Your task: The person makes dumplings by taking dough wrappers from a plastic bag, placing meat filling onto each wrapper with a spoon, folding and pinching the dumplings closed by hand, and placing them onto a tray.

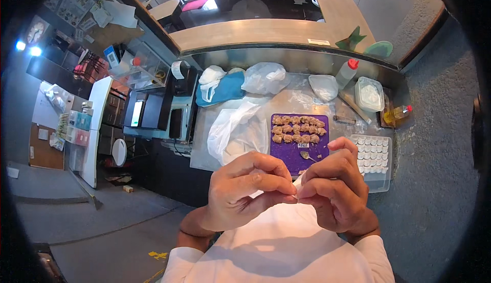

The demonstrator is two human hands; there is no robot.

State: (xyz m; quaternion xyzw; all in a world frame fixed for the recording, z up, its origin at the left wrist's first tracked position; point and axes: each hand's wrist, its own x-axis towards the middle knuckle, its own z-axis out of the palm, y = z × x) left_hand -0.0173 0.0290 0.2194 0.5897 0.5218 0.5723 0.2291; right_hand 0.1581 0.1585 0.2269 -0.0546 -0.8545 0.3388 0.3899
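Note:
Fingertips meet in front of my chest, where my left hand (251, 189) and my right hand (335, 189) pinch a small white piece of dough (296, 184). Most of the dough is hidden by the fingers, so its shape cannot be made out. Just beyond the hands lies a purple cutting board (280, 156) with rows of ground-meat balls (296, 129). A metal spoon (305, 155) rests on the board below the rows, beside a small label. Right of my right hand, a clear plastic tray (383, 187) holds rows of small white folded dumplings (371, 150).
A white plastic bag (238, 133) stands open left of the board. Behind are a knotted bag (266, 78), blue cloth (226, 91), a red-capped squeeze bottle (347, 74), a rolling pin (355, 107), a tub of white powder (369, 94) and an oil bottle (397, 113).

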